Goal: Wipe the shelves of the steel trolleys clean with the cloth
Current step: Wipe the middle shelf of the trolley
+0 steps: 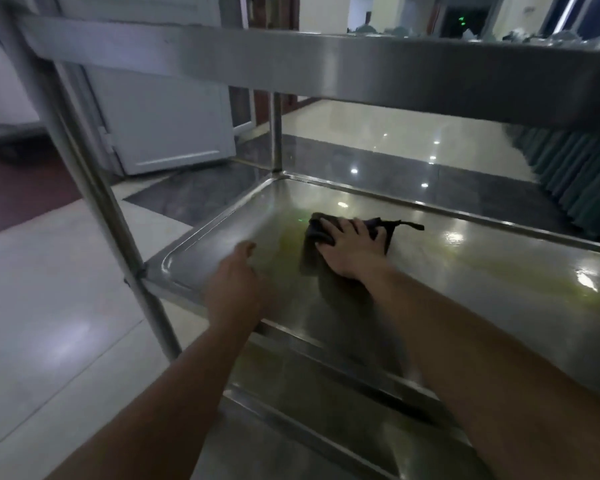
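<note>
While my right hand (352, 249) presses it flat, the dark, crumpled wiping cloth (321, 232) lies on the middle shelf of the brushed steel trolley (465, 271), in the left half of that shelf and nearer its far rim than its near one. Its long axis runs roughly left to right across the shelf, and a thin dark tail (409, 225) points to the right from under my fingers. My right fingers (380, 233) are spread wide and straight over the cloth, the palm down on it. A yellowish-green smear (288, 237) shows on the steel just left of the cloth, with a fainter streak running off to the right.

My left hand (236, 282) rests near the shelf's front left corner, well apart from the cloth; it is blurred, and I cannot tell how its fingers lie. Above the hands the trolley's upper shelf (326, 64) spans the view, and a lower shelf (309, 393) shows beneath my forearms. Beyond the trolley lie glossy floor tiles (378, 133), a pale panelled door (160, 126) at the left and green pleated fabric (575, 174) at the right.
</note>
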Available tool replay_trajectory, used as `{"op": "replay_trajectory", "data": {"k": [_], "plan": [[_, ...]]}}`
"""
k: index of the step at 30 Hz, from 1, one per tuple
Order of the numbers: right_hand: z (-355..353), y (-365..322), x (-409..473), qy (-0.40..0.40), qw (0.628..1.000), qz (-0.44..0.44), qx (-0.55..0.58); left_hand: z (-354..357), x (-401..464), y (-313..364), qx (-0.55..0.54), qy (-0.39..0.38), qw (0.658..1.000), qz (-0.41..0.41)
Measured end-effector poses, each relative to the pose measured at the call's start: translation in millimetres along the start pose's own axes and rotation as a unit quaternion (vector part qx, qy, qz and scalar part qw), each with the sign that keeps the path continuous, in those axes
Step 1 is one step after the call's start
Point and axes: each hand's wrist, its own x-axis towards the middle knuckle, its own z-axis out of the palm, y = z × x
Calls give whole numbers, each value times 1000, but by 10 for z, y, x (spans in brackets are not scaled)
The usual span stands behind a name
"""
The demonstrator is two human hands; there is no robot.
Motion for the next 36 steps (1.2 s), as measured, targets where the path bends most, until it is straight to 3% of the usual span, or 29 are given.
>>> {"op": "replay_trajectory", "data": {"k": [3,7,11,14,17,22,26,30,33,36], "plan": [[63,-299,-225,-18,992,-128,-11,-40,-34,23,-54,17,998,-39],[205,-421,-888,-11,952,-305,-8,-234,28,61,-213,46,973,-72],[108,-221,-1234,-54,933,-353,44,-559,-92,-168,-103,16,994,31],[97,-136,-1255,-44,951,-299,64,-757,-200,-438,17,-13,996,84],[126,-104,-987,-4,987,-163,12,-920,-278,-637,82,-20,994,73],[-7,-138,-12,-7,1000,-1,5,-1008,-420,-824,100,-71,992,29],[-33,-430,456,-19,999,32,31,-1037,-320,-867,124,-69,989,51],[9,-779,260,-25,993,-112,31,-1025,-274,-888,84,-32,995,38],[44,-927,-293,-43,954,-284,79,-1047,-229,-853,57,0,998,35],[38,-828,-795,-64,926,-359,102,-1097,-172,-825,24,50,998,32]]}}
